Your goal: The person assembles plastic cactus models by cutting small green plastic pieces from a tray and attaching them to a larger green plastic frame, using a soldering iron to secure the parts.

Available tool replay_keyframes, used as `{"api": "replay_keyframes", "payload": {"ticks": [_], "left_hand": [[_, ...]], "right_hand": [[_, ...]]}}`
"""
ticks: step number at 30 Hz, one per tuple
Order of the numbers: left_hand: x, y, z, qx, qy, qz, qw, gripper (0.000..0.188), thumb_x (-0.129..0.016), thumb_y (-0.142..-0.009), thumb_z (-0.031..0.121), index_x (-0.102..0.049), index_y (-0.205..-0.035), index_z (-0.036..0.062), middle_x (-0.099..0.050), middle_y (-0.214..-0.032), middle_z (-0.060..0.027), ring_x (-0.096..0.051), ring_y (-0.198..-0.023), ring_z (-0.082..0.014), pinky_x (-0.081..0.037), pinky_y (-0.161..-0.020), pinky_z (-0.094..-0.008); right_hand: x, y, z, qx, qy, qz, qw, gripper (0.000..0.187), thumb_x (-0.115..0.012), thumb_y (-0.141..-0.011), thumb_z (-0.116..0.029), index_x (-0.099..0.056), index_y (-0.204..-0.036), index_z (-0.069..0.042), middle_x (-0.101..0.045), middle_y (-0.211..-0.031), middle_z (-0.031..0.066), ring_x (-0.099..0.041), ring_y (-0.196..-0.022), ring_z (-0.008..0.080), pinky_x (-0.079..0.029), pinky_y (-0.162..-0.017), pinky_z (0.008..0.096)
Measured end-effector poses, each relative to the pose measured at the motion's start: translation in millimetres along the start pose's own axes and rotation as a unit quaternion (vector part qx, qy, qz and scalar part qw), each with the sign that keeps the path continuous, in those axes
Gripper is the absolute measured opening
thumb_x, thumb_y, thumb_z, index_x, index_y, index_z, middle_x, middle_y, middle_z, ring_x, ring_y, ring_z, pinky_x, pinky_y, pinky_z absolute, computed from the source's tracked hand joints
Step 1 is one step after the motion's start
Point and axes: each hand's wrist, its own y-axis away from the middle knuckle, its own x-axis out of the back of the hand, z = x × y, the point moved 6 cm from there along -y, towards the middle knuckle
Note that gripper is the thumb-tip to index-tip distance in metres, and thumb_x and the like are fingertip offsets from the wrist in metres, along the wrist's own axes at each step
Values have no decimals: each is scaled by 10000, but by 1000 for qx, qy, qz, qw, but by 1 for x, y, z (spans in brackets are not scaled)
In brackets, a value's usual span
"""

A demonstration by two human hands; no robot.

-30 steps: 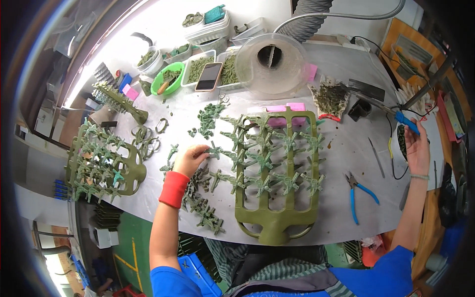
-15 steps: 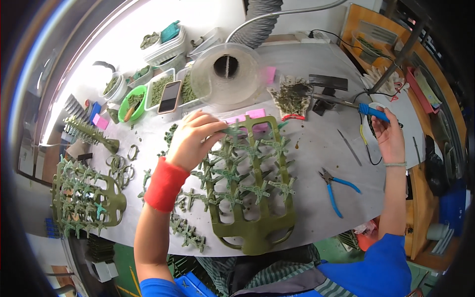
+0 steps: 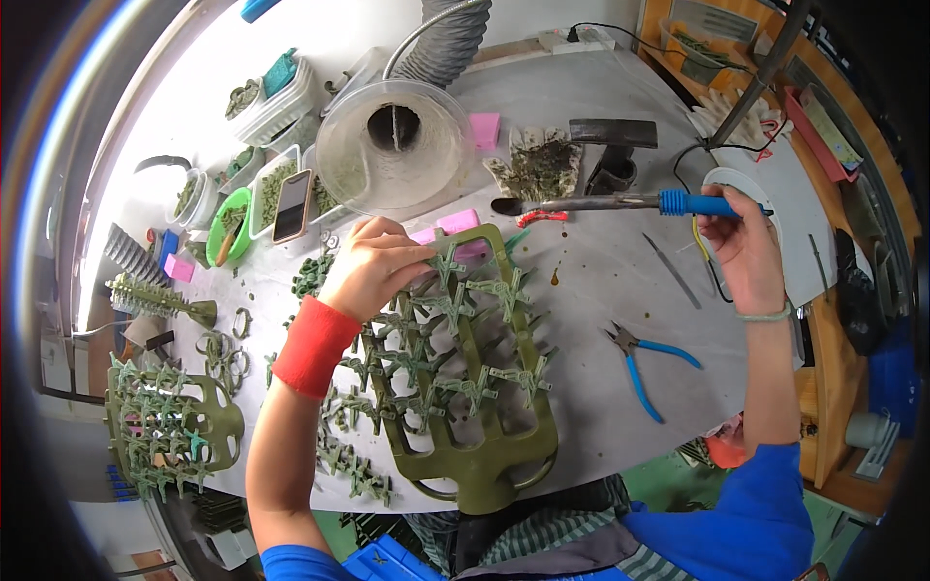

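Observation:
An olive-green rack-like frame (image 3: 481,463) with several bars lies before me, with many small green cross-shaped pieces (image 3: 471,389) standing on it. My left hand (image 3: 366,269), in a red wristband, is at the frame's far left corner. Its thumb and fingers are pinched together there; a small green piece seems to be at the fingertips, partly hidden. Off to the right, my right hand (image 3: 744,254) is closed round the blue handle of a soldering iron (image 3: 690,202). The iron's dark, flattened tip points left, beyond the frame and apart from it.
Blue-handled pliers (image 3: 639,363) and a thin metal blade (image 3: 670,269) lie to the right. Beyond are a dirty glove (image 3: 538,167), a black stand (image 3: 612,172) and a clear extraction hood (image 3: 339,145). A phone (image 3: 293,205), tubs and a second loaded frame (image 3: 218,416) are leftward.
The soldering iron has swung left and levelled out, its tip leaving the black stand's side and now below the glove. My left hand stays at the frame's far corner. The whole view has shifted somewhat.

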Motion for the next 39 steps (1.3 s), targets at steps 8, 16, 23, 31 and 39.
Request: {"api": "replay_keyframes", "payload": {"ticks": [8, 16, 23, 31, 39], "left_hand": [[7, 2, 5, -22, -21, 46, 998, 220, -723, -769, 170, -742, -979, 108, -694, -885, -12, -572, -936, -233, -435, -897, -384], [12, 2, 3, -21, -26, 20, 999, 256, -721, -760, 130, -745, -1015, 112, -704, -940, -28, -568, -966, -241, -450, -904, -378], [9, 2, 4, -24, -34, 6, 999, 265, -724, -762, 148, -742, -1024, 113, -705, -945, -29, -559, -965, -248, -458, -901, -386], [7, 0, 5, -32, -34, 6, 999, 256, -733, -760, 182, -745, -1005, 110, -707, -919, -28, -554, -935, -248, -466, -877, -382], [5, -1, 5, -42, -38, 6, 998, 241, -736, -769, 205, -749, -990, 108, -707, -905, -29, -552, -918, -247, -470, -856, -377]], "right_hand": [[-41, -4, 5, -7, 73, -73, 995, 266, -571, -934, -201, -657, -998, 42, -667, -994, 110, -624, -788, 165, -514, -756, 289], [-55, -15, 24, -32, 60, -124, 990, 263, -555, -940, -194, -655, -1030, 33, -672, -1025, 119, -632, -800, 165, -519, -769, 293], [-60, -17, 36, -44, 43, -132, 989, 255, -556, -939, -185, -660, -1039, 26, -678, -1038, 119, -640, -801, 160, -526, -767, 285], [-63, -17, 40, -55, 37, -123, 990, 243, -575, -930, -191, -670, -1025, 12, -682, -1022, 112, -642, -778, 158, -533, -762, 284], [-64, -16, 39, -49, 44, -120, 991, 252, -581, -926, -199, -669, -1025, 15, -681, -1018, 115, -643, -778, 163, -534, -757, 288]]}}
